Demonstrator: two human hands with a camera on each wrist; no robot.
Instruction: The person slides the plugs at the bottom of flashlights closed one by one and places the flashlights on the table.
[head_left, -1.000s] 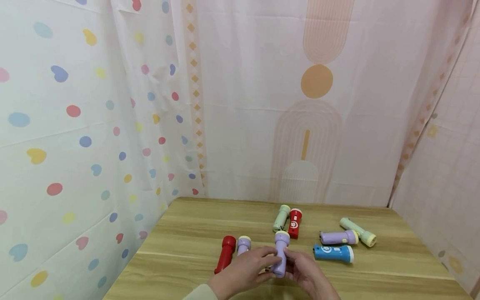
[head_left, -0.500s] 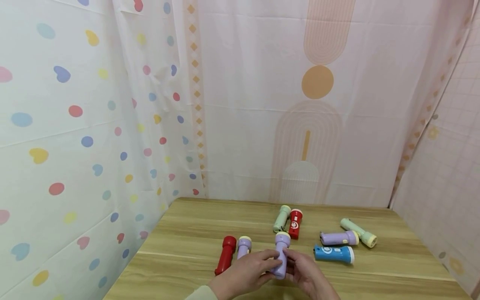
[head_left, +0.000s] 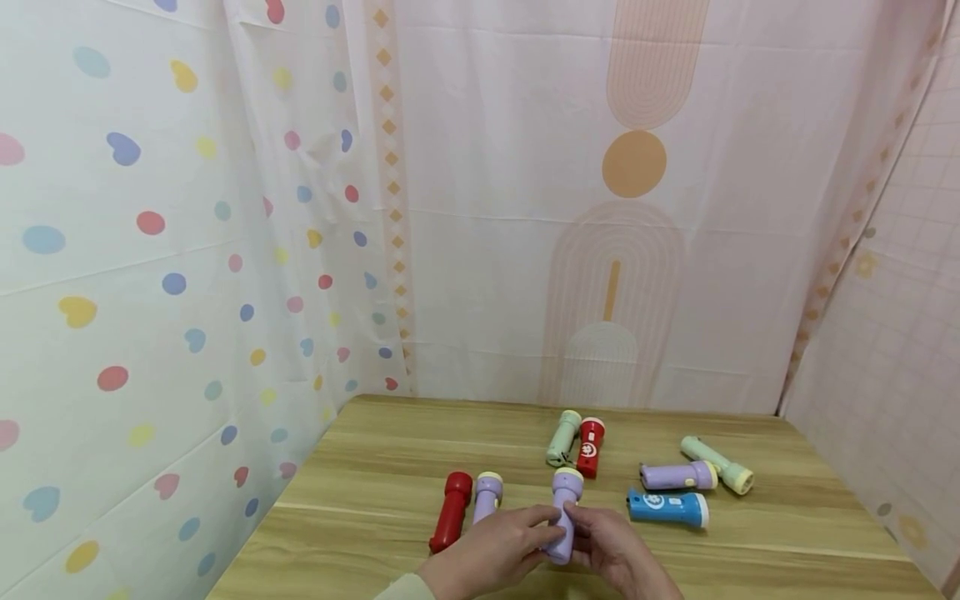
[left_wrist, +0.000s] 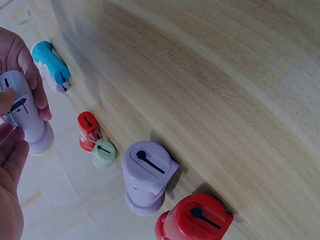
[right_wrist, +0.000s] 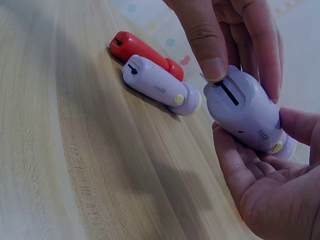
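Observation:
A purple flashlight [head_left: 567, 493] with a pale yellow rim is held above the table between both hands, its head pointing away from me. The right hand [head_left: 617, 546] grips its barrel from the right, with fingers beneath and thumb along the side near the yellow switch [right_wrist: 276, 146]. At the tail end, the left hand [head_left: 498, 542] pinches, its thumb [right_wrist: 215, 68] pressed beside the black slot [right_wrist: 230, 93]. A thin pale strand [left_wrist: 13, 119] shows near that thumb in the left wrist view. Left of the hands lie another purple flashlight [head_left: 487, 493] and a red one [head_left: 452, 512].
Farther back on the wooden table [head_left: 360, 467], a mint green flashlight [head_left: 564, 435] and a red flashlight [head_left: 589, 450] lie side by side. To the right are a blue flashlight [head_left: 667, 507], a purple flashlight [head_left: 677, 476] and another green flashlight [head_left: 716, 462]. Patterned curtains [head_left: 480, 250] surround the table.
The held flashlight has shifted slightly toward me and down in the head view. Both hands keep their hold on it; the flashlights on the table have not moved.

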